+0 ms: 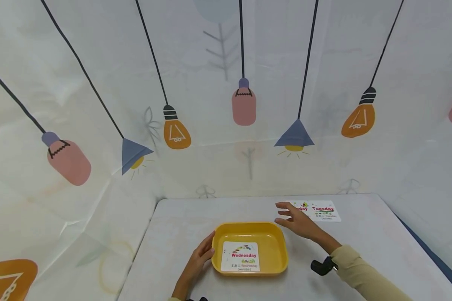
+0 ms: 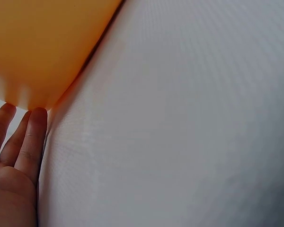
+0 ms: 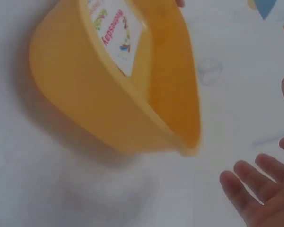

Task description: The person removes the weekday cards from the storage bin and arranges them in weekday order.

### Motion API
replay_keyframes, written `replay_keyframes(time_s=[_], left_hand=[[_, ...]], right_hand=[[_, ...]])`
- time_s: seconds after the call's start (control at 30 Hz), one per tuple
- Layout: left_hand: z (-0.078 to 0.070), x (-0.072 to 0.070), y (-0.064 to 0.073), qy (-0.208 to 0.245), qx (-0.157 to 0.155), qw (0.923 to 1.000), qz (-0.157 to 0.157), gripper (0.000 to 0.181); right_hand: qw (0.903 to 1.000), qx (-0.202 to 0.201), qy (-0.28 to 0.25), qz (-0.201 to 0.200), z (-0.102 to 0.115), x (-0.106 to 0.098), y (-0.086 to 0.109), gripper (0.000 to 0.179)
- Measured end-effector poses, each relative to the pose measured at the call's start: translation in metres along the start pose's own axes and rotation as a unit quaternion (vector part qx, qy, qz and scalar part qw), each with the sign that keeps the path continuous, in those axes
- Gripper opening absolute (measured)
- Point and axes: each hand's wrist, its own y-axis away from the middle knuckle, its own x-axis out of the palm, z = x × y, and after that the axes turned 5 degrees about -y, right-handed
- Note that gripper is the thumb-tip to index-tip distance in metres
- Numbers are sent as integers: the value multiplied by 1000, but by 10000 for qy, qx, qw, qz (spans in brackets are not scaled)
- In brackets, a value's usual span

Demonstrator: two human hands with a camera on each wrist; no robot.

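Observation:
A yellow plastic tray (image 1: 273, 250) stands on the table, and a white card printed "Wednesday" (image 1: 241, 263) lies inside it toward the left. My left hand (image 1: 196, 261) is at the tray's left side; in the left wrist view its nearly straight fingertips (image 2: 37, 120) touch the tray wall (image 2: 42, 47). My right hand (image 1: 300, 222) hovers past the tray's back right corner, fingers spread and holding nothing. Just behind it lies a "Tuesday" card (image 1: 325, 214). Beside that is another card (image 1: 300, 204), partly hidden by the hand, with only the end of its word showing.
The table (image 1: 181, 213) has a pale cover. White sheeting (image 1: 211, 167) printed with hanging lamps rises behind and to the left of it. A dark wrist camera (image 1: 322, 266) sticks out from my right sleeve (image 1: 365, 271).

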Motion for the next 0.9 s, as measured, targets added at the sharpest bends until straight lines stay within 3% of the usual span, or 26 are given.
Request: replay_keyframes(time_s=[0.27, 0.5, 0.7, 0.9], left_hand=[[1, 1, 1, -40, 36, 10000, 3, 60], [2, 3, 0, -94, 31, 9999, -42, 60], [2, 1, -1, -34, 34, 10000, -59, 60], [2, 0, 0, -4, 69, 10000, -16, 60]], right_hand=[[9969, -562, -144, 528, 12, 13, -9, 51], [9891, -973, -137, 1101, 21, 23, -18, 51], [9816, -1143, -329, 1494, 27, 34, -26, 43], [9794, -1132, -452, 1612, 28, 45, -33, 40]])
